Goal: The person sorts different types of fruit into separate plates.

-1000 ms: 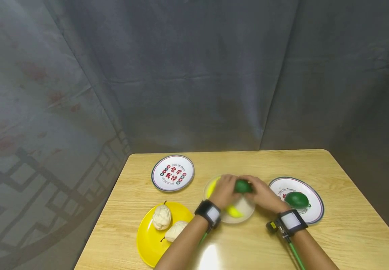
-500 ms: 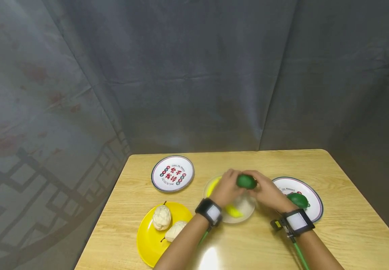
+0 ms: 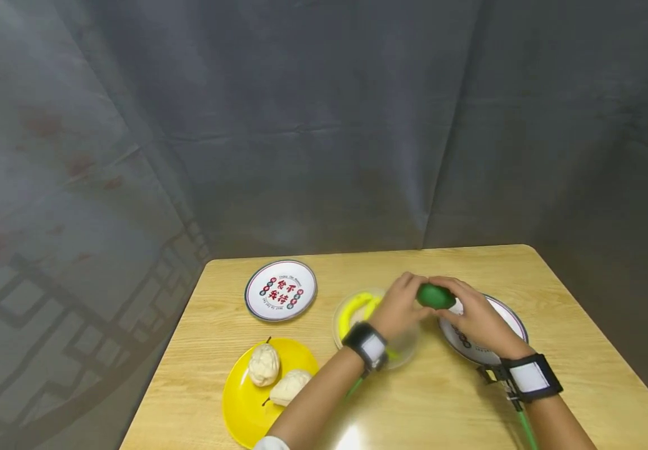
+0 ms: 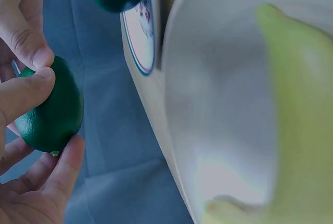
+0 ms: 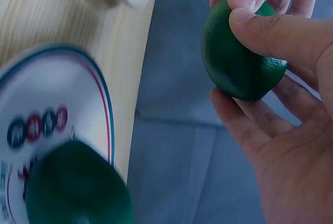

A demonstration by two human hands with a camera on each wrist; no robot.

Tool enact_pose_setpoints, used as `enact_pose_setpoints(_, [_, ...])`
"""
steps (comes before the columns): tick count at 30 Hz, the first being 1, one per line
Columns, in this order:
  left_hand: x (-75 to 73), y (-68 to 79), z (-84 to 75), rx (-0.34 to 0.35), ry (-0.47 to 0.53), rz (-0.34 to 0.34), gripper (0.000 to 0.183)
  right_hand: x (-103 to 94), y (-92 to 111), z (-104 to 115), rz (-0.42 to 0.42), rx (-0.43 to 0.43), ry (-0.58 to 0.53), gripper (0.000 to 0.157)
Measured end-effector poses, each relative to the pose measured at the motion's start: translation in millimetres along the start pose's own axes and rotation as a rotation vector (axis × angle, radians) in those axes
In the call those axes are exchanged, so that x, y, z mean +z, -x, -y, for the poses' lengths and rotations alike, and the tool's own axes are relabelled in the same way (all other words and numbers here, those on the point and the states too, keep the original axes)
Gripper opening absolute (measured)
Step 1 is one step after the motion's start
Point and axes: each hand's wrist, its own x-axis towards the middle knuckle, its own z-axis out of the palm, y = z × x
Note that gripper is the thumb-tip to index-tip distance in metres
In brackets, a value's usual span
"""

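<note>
A dark green lime (image 3: 435, 297) is held between both hands, raised above the table between the bowl and the right plate. My left hand (image 3: 399, 306) grips its left side, thumb pressed on the skin. From the other side my right hand (image 3: 478, 322) has thumb and fingers round it. The small stem nub of the lime (image 4: 62, 104) shows in the left wrist view. Below the right hand is a white plate (image 3: 517, 319) with red characters. On it lies a second green lime (image 5: 78, 187), hidden behind the right hand in the head view.
A pale bowl (image 3: 408, 356) of yellow bananas (image 3: 348, 315) stands below the left hand. At front left, a yellow plate (image 3: 239, 403) carries two cream-coloured, pear-like fruits (image 3: 264, 364) with dark stems. Another white printed plate (image 3: 256, 294) lies at the back left of the wooden table (image 3: 211, 312).
Both hands have carried the lime up and to the right, from over the bowl towards the right plate. The right hand now covers the second lime. The head view has shifted slightly.
</note>
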Motion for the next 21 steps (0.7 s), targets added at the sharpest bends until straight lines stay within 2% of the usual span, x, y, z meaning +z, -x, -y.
enact_pose_setpoints(5, [10.8, -16.4, -13.9, 0.036, -0.037, 0.030, 0.059, -12.5, 12, -12, -0.049, -0.002, 0.047, 0.076])
enact_pose_setpoints(11, [25.3, -33.2, -28.5, 0.022, -0.037, 0.084, 0.061, -17.4, 25, -29, -0.114, 0.041, 0.046, 0.078])
enact_pose_setpoints(16, [42.0, -45.8, -31.1, 0.007, 0.002, 0.171, 0.067, -16.0, 32, -45, -0.153, 0.103, 0.037, 0.075])
enact_pose_setpoints(21, [62.7, -50.7, -30.5, -0.034, 0.036, 0.254, 0.064, -11.3, 39, -63, -0.125, 0.173, 0.016, 0.069])
